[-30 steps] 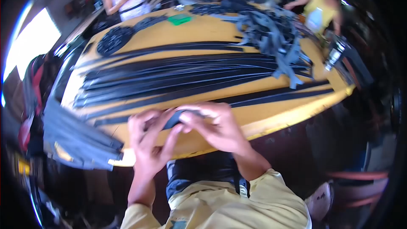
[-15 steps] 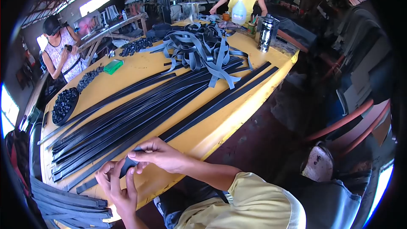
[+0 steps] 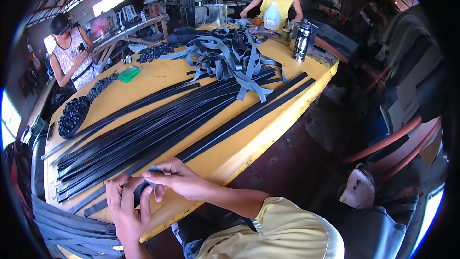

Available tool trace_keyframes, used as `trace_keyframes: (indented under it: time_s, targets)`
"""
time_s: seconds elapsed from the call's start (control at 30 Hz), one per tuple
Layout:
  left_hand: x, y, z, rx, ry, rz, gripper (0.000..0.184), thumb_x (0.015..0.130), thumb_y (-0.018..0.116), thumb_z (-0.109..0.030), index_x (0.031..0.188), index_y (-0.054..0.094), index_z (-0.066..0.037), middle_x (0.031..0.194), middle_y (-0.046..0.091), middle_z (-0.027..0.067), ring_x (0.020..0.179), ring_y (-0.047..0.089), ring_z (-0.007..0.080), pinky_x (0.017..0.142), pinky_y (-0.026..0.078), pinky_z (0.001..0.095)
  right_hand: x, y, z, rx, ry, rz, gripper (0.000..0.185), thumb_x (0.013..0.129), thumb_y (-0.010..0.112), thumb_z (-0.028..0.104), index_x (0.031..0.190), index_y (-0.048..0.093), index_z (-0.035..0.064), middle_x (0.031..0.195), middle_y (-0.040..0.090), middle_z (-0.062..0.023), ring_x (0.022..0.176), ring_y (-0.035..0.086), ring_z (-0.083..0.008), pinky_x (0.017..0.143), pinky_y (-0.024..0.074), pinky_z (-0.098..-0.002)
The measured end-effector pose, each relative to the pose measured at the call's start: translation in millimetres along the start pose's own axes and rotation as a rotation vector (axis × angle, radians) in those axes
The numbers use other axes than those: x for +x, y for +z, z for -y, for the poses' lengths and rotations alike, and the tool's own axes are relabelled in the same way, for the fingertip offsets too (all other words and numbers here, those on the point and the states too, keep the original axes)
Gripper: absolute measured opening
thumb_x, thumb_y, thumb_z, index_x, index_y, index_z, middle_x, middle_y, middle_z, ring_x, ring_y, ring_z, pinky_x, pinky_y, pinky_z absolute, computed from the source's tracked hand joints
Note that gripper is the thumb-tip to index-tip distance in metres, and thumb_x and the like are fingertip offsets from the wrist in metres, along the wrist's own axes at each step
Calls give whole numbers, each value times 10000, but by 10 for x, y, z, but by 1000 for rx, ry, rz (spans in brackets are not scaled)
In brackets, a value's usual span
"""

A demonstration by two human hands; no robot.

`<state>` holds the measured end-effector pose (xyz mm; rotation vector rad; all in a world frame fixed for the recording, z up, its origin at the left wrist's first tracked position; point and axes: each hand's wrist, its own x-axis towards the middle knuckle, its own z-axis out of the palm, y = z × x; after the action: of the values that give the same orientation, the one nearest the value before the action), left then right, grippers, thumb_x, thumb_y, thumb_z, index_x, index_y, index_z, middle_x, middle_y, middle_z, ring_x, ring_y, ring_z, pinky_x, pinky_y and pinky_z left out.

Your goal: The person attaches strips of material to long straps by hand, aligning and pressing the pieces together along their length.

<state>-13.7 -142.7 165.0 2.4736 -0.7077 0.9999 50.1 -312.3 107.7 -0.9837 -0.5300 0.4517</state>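
Observation:
Near the table's front edge, my left hand [image 3: 125, 201] and my right hand [image 3: 176, 178] meet around a dark strip [image 3: 140, 190]. Thumb and fingers of the right pinch its upper end, while the left's bent fingers grip it lower down. Part of the strip is hidden by the fingers. Just beyond lie many long black strips [image 3: 143, 136], side by side across the yellow table [image 3: 218, 165]. Farther back is a tangled heap of grey and black strips [image 3: 225, 57].
At left stand a dish of small black pieces [image 3: 73, 117] and a green box [image 3: 129, 74]. A metallic bottle [image 3: 302, 42] and a clear jug [image 3: 271, 17] are at the far right end. Grey strips [image 3: 72, 230] hang at lower left. Two people stand beyond the table.
My left hand has shifted slightly left and up, its fingers closer around the strip. My right hand keeps its pinch. The person at left has raised their head and a hand.

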Motion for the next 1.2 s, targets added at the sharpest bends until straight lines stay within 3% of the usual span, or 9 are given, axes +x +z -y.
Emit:
trace_keyframes:
  time_s: [0.1,0.3,0.57,0.7,0.8,0.93,1.03,1.2]
  targets:
    - [79,-44,30,48,58,45,261,828,800,-137,1033,676,-30,1028,574,131,884,544,315,774,427,421,27,6,23,-29,-10,-19,327,1051,641,311,989,732,4,734,657,0,638,681,-89,574,507,-208]
    - [223,-197,43,68,97,220,257,818,813,-159,975,656,-31,1005,573,110,884,557,318,787,436,436,-10,-3,95,-53,60,16,298,1055,624,258,1091,721,-21,856,677,-43,581,657,-113,550,520,-235]
    - [281,-258,122,-198,-31,298,215,796,803,-17,943,648,-37,972,593,129,895,612,339,805,483,441,33,-39,230,-102,181,99,321,1039,632,283,1105,723,-18,902,703,-66,545,657,-133,516,504,-244]
    - [336,-325,140,-52,82,288,216,803,815,-73,971,680,-58,980,602,104,863,598,302,776,470,429,145,-70,247,-148,151,147,345,1023,661,322,1051,746,-11,849,698,-52,583,644,-114,548,498,-243]
    - [377,-427,93,108,159,252,228,804,821,-113,1002,712,-83,978,602,72,823,568,260,745,451,408,218,-44,348,-260,17,102,387,1002,697,367,902,768,0,764,679,-27,670,589,-79,622,459,-244]
    - [349,-506,64,227,221,247,235,805,817,-134,1027,745,-108,935,591,22,743,521,207,695,432,380,256,-65,356,-261,53,172,340,1008,704,337,1019,786,8,741,669,-15,663,568,-71,673,418,-241]
    - [310,-540,66,245,241,248,259,813,806,-120,1066,751,-107,924,598,19,692,521,190,647,448,362,263,-43,331,-243,42,175,349,990,722,332,971,781,-11,780,699,-19,670,600,-73,614,461,-243]
    - [241,-578,64,161,214,317,325,829,787,-87,1151,744,-86,936,618,43,652,583,173,563,501,335,232,-54,445,-169,48,264,321,996,721,263,1115,765,-33,912,742,-54,720,634,-92,661,549,-250]
